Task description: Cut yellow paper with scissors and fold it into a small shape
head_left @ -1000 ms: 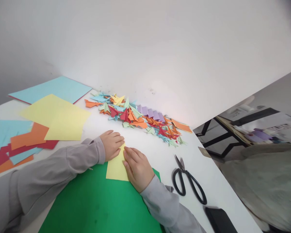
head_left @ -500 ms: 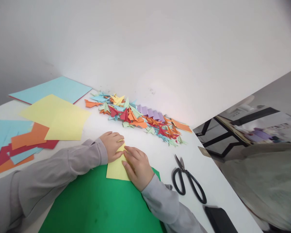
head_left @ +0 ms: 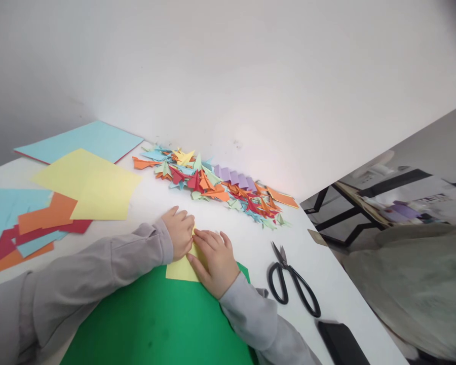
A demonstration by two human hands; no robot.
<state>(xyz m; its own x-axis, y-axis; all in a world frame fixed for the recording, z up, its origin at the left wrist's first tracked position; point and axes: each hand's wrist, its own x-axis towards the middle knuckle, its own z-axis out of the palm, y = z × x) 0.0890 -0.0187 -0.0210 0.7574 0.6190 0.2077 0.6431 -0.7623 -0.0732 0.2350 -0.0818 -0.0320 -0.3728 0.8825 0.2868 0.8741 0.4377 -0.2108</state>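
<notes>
Orange paper pieces (head_left: pixel 44 218) lie at left; centrally, the left hand (head_left: pixel 180 234), fingers bent, touches a small yellow paper (head_left: pixel 181 271) partly over a green sheet (head_left: pixel 155 319), as does the right hand (head_left: pixel 216 261), fingers straighter; whether either pinches cannot be told. Scissors (head_left: pixel 283 265) lie at right.

Yellow paper (head_left: pixel 180 271) partly hidden under left hand (head_left: pixel 179 233) and right hand (head_left: pixel 215 261). Green sheet (head_left: pixel 155 324), black object (head_left: pixel 344 344) cut off by bottom edge. Background lettering (head_left: pixel 432 201) blurred.

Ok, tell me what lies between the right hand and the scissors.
In the head view, a corner of the green sheet juts out beside the right hand, then white tabletop runs to the scissors.
</notes>
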